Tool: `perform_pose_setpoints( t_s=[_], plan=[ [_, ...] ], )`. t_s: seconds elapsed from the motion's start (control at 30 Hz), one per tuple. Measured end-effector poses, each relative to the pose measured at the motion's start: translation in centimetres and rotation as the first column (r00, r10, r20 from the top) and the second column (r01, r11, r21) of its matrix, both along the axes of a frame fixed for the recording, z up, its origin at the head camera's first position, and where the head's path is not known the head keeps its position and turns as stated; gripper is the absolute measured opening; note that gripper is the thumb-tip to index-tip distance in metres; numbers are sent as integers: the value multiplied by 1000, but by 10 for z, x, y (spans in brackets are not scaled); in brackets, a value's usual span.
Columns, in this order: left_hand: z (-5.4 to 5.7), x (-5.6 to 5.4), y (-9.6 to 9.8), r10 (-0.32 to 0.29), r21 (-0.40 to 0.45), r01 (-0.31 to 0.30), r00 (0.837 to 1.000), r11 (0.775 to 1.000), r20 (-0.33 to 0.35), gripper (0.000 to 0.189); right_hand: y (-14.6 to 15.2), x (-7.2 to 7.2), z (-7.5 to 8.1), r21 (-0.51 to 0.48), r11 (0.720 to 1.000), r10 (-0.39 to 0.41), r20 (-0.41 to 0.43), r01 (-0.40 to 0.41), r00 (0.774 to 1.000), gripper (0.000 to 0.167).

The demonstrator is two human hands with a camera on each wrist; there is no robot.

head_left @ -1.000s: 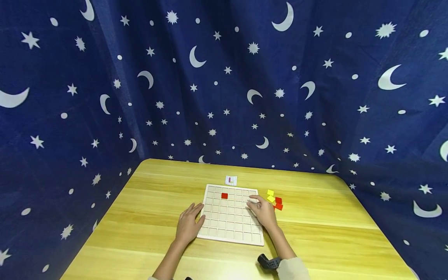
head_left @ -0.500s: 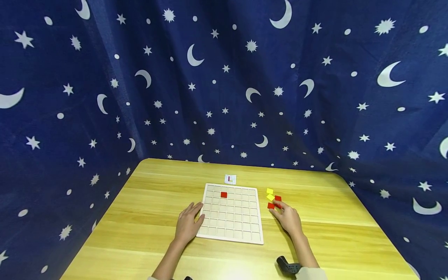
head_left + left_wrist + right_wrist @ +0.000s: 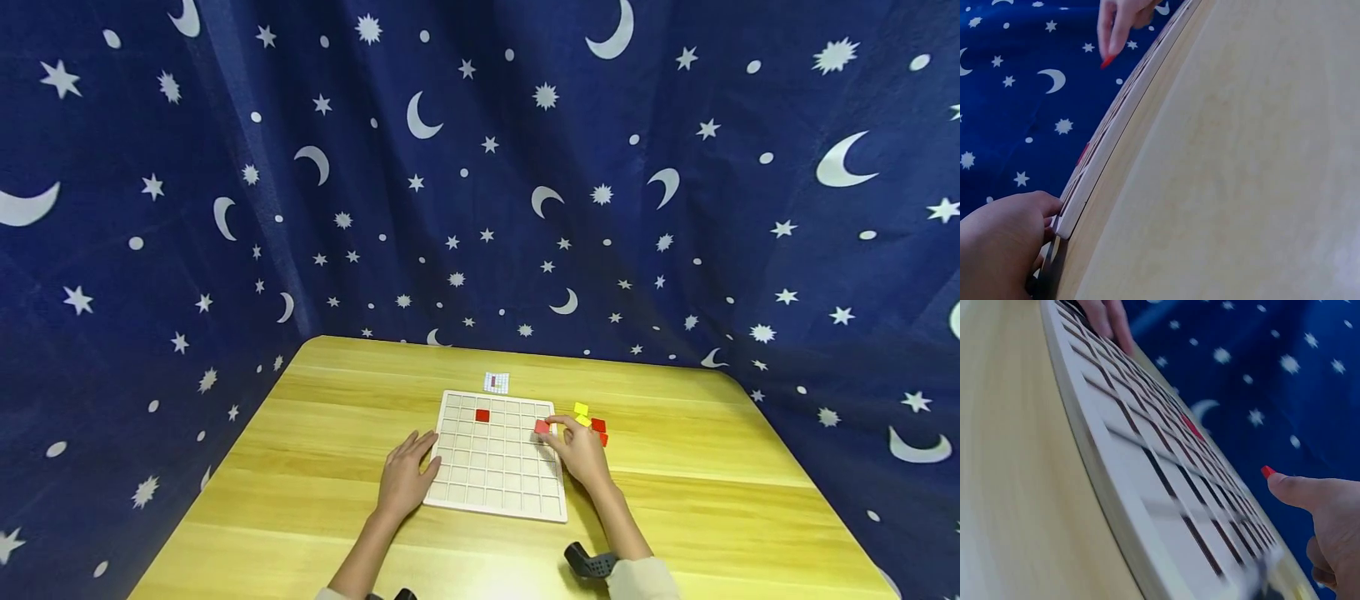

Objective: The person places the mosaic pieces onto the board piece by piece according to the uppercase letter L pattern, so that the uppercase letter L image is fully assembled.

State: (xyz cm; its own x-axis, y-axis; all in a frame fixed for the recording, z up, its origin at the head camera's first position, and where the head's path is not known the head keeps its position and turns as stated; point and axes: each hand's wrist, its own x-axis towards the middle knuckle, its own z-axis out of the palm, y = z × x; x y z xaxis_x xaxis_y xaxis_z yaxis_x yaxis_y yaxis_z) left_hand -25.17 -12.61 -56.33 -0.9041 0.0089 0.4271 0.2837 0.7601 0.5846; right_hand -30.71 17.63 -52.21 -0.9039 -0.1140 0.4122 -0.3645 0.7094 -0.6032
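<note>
A red tile (image 3: 542, 427) is pinched at the fingertips of the right hand (image 3: 581, 454) over the right edge of the white grid board (image 3: 495, 500), a few cells right of the red tile already seated (image 3: 482, 415) in the board's far rows. The placing step is judged in hand; next, the tile must be squared to one cell and lowered flat. The left hand (image 3: 405, 482) is laid flat, fingers relaxed, against the board's left edge. Spare yellow tiles (image 3: 581, 413) and red tiles (image 3: 599, 430) lie just right of the board; a small pattern card (image 3: 496, 382) lies beyond it.
</note>
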Motion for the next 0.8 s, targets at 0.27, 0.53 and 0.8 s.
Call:
perform_pose_setpoints(
  t_s=[0.27, 0.53, 0.8],
  plan=[
    [-3, -1, 0, -4, -7, 4, 1000, 1000, -9, 40, -49, -3, -3, 16, 990, 141, 14, -141, 990, 23],
    [-1, -2, 1, -3, -6, 3, 1000, 1000, -2, 40, -81, -9, -4, 47, 978, 202, 3, -202, 979, 24],
    [0, -2, 0, -7, -13, 7, 999, 1000, -33, 39, -92, -12, -1, 102, 978, 180, 31, -182, 983, 29]
  ],
)
